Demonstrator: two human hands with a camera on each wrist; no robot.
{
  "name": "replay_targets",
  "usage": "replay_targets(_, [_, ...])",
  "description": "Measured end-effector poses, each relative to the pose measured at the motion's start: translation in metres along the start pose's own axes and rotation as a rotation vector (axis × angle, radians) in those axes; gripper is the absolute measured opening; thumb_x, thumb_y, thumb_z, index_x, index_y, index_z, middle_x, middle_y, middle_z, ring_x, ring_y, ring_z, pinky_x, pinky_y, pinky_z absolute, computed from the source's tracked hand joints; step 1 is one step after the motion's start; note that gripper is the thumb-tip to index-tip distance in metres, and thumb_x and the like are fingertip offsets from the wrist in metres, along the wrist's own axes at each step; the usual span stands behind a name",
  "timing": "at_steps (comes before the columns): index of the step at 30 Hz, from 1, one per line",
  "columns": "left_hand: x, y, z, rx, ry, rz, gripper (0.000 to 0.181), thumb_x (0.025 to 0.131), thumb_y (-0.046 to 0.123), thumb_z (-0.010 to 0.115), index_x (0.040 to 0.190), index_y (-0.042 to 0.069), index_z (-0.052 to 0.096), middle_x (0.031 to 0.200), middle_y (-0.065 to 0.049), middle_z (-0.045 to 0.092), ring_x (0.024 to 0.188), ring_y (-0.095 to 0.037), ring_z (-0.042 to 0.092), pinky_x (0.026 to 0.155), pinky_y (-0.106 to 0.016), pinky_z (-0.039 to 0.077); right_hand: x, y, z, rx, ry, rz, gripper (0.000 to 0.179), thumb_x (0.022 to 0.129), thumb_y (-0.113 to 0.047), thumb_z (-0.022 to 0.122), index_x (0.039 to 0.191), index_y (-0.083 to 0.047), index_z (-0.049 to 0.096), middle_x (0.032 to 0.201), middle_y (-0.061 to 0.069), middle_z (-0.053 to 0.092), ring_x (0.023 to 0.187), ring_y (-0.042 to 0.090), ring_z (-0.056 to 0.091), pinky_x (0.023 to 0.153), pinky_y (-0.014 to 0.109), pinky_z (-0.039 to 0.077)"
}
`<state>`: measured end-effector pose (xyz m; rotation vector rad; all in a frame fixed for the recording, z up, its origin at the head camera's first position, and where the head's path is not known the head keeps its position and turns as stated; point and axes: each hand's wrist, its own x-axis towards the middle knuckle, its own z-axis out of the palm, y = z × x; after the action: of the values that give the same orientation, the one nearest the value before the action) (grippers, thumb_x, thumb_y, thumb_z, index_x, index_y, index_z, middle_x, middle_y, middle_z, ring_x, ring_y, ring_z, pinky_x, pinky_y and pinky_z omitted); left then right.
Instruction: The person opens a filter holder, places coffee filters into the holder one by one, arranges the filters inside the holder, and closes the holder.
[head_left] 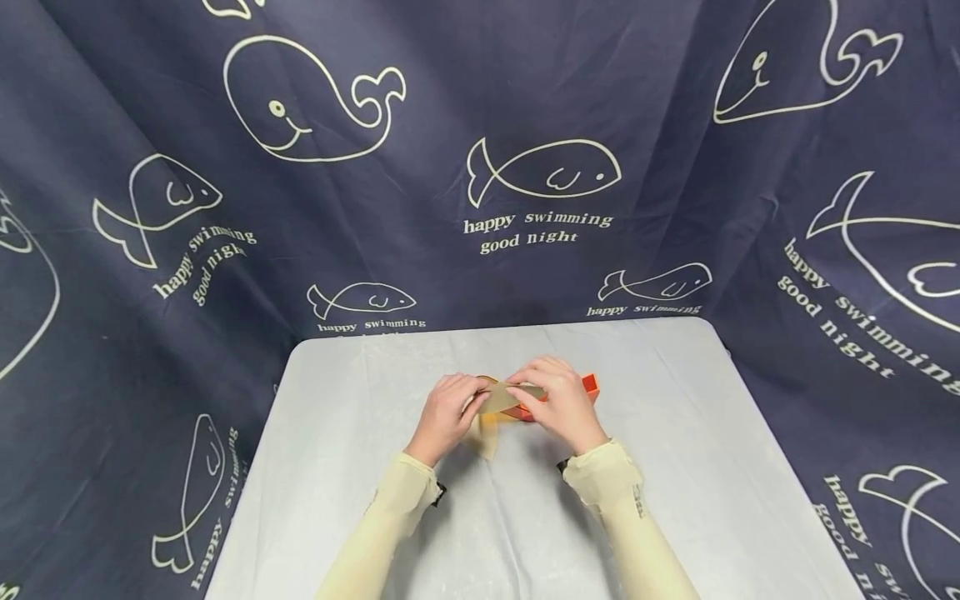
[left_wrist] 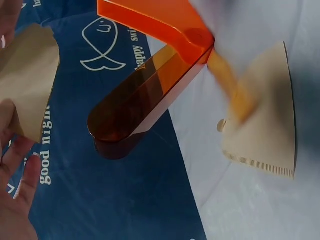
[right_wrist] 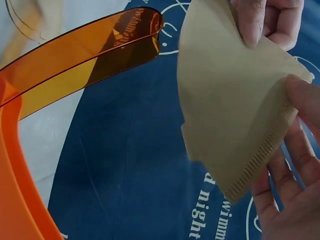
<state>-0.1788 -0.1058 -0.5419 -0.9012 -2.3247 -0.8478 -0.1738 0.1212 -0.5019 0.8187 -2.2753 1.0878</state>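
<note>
Both hands hold a brown paper coffee filter [head_left: 504,397] above the table. My left hand [head_left: 450,414] grips one side between thumb and fingers, and my right hand [head_left: 558,402] pinches the other. A crimped seam runs along the lower right edge of this filter [right_wrist: 235,95] in the right wrist view. Just behind and below the hands is an orange plastic holder [left_wrist: 155,20] with a see-through amber part [left_wrist: 135,107] that has a rounded end. On the table, partly behind my left hand, lies a second coffee filter [left_wrist: 270,135].
A white table [head_left: 337,500] spreads beneath the arms. Dark blue cloth [head_left: 540,92] with white whale and fish drawings hangs behind it and at both sides. Orange-yellow light from the amber plastic falls near the lying filter.
</note>
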Motion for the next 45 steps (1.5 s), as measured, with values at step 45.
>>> replay_targets(45, [0.001, 0.006, 0.000, -0.666, 0.103, -0.501, 0.023, 0.094, 0.013, 0.077, 0.114, 0.008, 0.068, 0.110, -0.006, 0.073, 0.099, -0.012, 0.071, 0.103, -0.032, 0.047, -0.004, -0.003, -0.002, 0.201, 0.131, 0.183, 0.013, 0.087, -0.009, 0.084, 0.097, -0.016, 0.082, 0.090, -0.004, 0.077, 0.088, 0.012, 0.069, 0.084, 0.017, 0.051])
